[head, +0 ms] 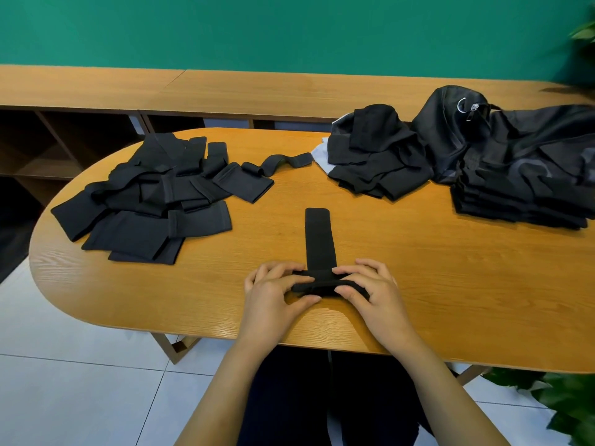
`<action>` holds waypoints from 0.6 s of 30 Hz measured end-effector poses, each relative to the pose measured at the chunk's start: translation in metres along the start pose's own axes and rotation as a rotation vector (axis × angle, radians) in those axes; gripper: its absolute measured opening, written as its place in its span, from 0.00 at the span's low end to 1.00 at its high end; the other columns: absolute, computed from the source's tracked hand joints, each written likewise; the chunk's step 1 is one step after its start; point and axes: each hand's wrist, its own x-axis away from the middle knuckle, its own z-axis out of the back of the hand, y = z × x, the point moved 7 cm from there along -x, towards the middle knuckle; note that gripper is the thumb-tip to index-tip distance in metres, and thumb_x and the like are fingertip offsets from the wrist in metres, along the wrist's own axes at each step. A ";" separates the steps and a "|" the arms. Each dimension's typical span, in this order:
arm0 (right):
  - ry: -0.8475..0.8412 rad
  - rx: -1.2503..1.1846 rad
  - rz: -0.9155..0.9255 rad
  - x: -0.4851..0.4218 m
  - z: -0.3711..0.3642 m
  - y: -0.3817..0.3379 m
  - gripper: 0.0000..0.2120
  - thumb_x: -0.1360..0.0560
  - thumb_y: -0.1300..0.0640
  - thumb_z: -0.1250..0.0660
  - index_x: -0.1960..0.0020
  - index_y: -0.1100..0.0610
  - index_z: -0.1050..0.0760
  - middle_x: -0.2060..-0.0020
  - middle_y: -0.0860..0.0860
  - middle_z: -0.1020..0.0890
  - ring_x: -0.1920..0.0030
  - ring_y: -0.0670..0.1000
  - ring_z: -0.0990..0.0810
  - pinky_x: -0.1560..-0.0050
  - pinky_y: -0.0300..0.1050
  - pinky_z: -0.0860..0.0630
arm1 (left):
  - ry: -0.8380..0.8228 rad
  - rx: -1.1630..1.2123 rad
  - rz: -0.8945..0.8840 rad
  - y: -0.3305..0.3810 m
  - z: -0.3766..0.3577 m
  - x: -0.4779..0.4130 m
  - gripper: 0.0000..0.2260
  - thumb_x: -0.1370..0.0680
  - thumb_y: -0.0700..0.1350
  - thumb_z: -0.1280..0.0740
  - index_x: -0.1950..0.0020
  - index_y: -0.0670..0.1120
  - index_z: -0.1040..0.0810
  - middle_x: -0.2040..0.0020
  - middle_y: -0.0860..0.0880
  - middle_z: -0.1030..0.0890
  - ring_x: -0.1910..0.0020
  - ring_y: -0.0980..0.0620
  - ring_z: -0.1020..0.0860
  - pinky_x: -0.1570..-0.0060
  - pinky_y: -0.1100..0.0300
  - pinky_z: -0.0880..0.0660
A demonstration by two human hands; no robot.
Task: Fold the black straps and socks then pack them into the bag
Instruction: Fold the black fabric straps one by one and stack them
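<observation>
At the table's near edge, you're pinching the rolled end of a black strap w/ both hands. Your left hand has fingers & thumb curled round its left side, and your right hand is clamped on its right. The rest lies flat, running straight away from you.

Far right, the black bag lies slumped. A stack of folded black pieces sits by it (can't tell if it's inside or just under the fabric). Beside it is another folded heap. On the left is an unfolded pile, w/ one loose strip betw. the heaps.
</observation>
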 end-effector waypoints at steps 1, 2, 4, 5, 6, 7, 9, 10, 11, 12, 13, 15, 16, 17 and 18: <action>-0.002 -0.016 -0.012 0.000 0.000 0.001 0.08 0.25 0.46 0.34 0.46 0.40 0.21 0.45 0.28 0.25 0.34 0.39 0.36 0.38 0.26 0.51 | 0.000 0.012 0.000 -0.001 0.000 0.000 0.14 0.29 0.58 0.29 0.45 0.56 0.16 0.40 0.64 0.25 0.38 0.62 0.35 0.37 0.57 0.45; -0.001 -0.038 -0.021 0.000 0.001 0.001 0.08 0.25 0.44 0.34 0.46 0.38 0.22 0.45 0.29 0.24 0.34 0.39 0.36 0.37 0.27 0.50 | 0.007 0.024 0.000 -0.001 0.000 0.000 0.14 0.28 0.59 0.31 0.46 0.56 0.16 0.40 0.63 0.24 0.38 0.62 0.34 0.38 0.58 0.45; 0.003 -0.071 -0.018 0.000 0.002 -0.001 0.10 0.30 0.38 0.34 0.49 0.35 0.22 0.45 0.29 0.23 0.34 0.40 0.36 0.35 0.35 0.45 | 0.030 0.040 0.002 -0.001 0.002 0.000 0.16 0.28 0.61 0.34 0.49 0.54 0.15 0.42 0.63 0.23 0.39 0.61 0.33 0.39 0.59 0.45; 0.000 -0.066 -0.016 0.000 0.002 -0.002 0.11 0.32 0.36 0.34 0.50 0.34 0.23 0.45 0.29 0.23 0.34 0.40 0.36 0.34 0.38 0.43 | 0.035 0.049 0.007 -0.001 0.002 0.000 0.18 0.28 0.62 0.36 0.49 0.53 0.15 0.42 0.63 0.23 0.40 0.61 0.33 0.40 0.60 0.45; -0.007 -0.048 -0.020 0.001 0.001 -0.003 0.12 0.32 0.37 0.31 0.49 0.32 0.25 0.44 0.28 0.24 0.34 0.40 0.36 0.34 0.40 0.42 | 0.037 0.062 0.012 -0.001 0.002 0.000 0.20 0.28 0.64 0.38 0.50 0.53 0.15 0.43 0.63 0.23 0.40 0.61 0.33 0.40 0.61 0.45; -0.014 -0.024 -0.030 0.001 0.000 -0.003 0.15 0.32 0.40 0.29 0.47 0.31 0.26 0.44 0.28 0.27 0.34 0.39 0.36 0.35 0.40 0.41 | 0.039 0.074 0.017 -0.001 0.002 0.000 0.23 0.29 0.66 0.40 0.50 0.52 0.15 0.44 0.63 0.23 0.40 0.62 0.33 0.40 0.61 0.45; -0.013 0.006 -0.074 0.002 0.000 0.001 0.18 0.29 0.45 0.27 0.44 0.31 0.28 0.43 0.32 0.31 0.35 0.39 0.36 0.37 0.39 0.39 | 0.048 0.086 0.023 0.000 0.003 0.000 0.24 0.29 0.67 0.42 0.50 0.54 0.15 0.45 0.64 0.23 0.41 0.62 0.33 0.41 0.61 0.45; -0.008 0.010 -0.088 0.002 0.000 0.002 0.18 0.28 0.47 0.28 0.43 0.32 0.28 0.42 0.35 0.31 0.36 0.39 0.35 0.39 0.38 0.38 | 0.053 0.088 0.029 0.000 0.004 0.000 0.23 0.29 0.67 0.42 0.50 0.55 0.16 0.46 0.64 0.23 0.41 0.62 0.33 0.40 0.60 0.45; -0.002 0.007 -0.095 0.002 0.001 0.002 0.17 0.26 0.49 0.29 0.42 0.32 0.28 0.42 0.37 0.31 0.38 0.38 0.34 0.40 0.35 0.37 | 0.059 0.092 0.039 0.000 0.004 0.000 0.23 0.29 0.67 0.42 0.49 0.56 0.16 0.46 0.64 0.22 0.42 0.62 0.32 0.40 0.60 0.45; 0.009 -0.010 -0.096 0.002 0.001 0.002 0.17 0.25 0.51 0.30 0.43 0.33 0.29 0.42 0.38 0.30 0.40 0.37 0.32 0.43 0.32 0.37 | 0.064 0.103 0.051 0.001 0.005 0.000 0.23 0.29 0.67 0.42 0.49 0.56 0.17 0.47 0.64 0.22 0.42 0.61 0.32 0.40 0.59 0.44; 0.027 -0.042 -0.099 0.002 0.002 0.002 0.17 0.24 0.52 0.31 0.44 0.32 0.29 0.43 0.37 0.29 0.43 0.35 0.30 0.45 0.29 0.36 | 0.072 0.117 0.058 0.001 0.006 0.000 0.22 0.29 0.66 0.42 0.48 0.56 0.17 0.47 0.64 0.22 0.42 0.61 0.31 0.39 0.58 0.43; 0.082 -0.112 -0.116 0.003 0.006 0.002 0.19 0.23 0.55 0.32 0.46 0.31 0.32 0.45 0.38 0.27 0.46 0.33 0.27 0.46 0.28 0.33 | 0.091 0.143 0.059 0.002 0.009 0.002 0.19 0.26 0.64 0.41 0.47 0.56 0.18 0.50 0.65 0.22 0.44 0.61 0.30 0.38 0.55 0.40; 0.105 -0.142 -0.129 0.003 0.008 0.002 0.20 0.23 0.56 0.32 0.46 0.32 0.32 0.45 0.39 0.26 0.47 0.32 0.26 0.46 0.27 0.32 | 0.099 0.149 0.059 0.002 0.010 0.002 0.15 0.25 0.61 0.39 0.47 0.56 0.19 0.52 0.65 0.23 0.45 0.63 0.30 0.37 0.53 0.39; 0.116 -0.170 -0.139 0.003 0.009 0.002 0.19 0.23 0.58 0.32 0.44 0.34 0.31 0.45 0.41 0.24 0.47 0.31 0.25 0.48 0.24 0.32 | 0.107 0.156 0.067 0.000 0.011 0.003 0.10 0.23 0.56 0.36 0.46 0.56 0.20 0.52 0.65 0.23 0.46 0.66 0.31 0.36 0.51 0.38; 0.117 -0.199 -0.143 0.004 0.010 0.001 0.18 0.23 0.59 0.32 0.42 0.37 0.30 0.46 0.42 0.23 0.48 0.29 0.25 0.49 0.22 0.33 | 0.111 0.163 0.080 -0.001 0.011 0.003 0.08 0.22 0.52 0.34 0.44 0.57 0.22 0.53 0.64 0.24 0.45 0.68 0.31 0.35 0.50 0.37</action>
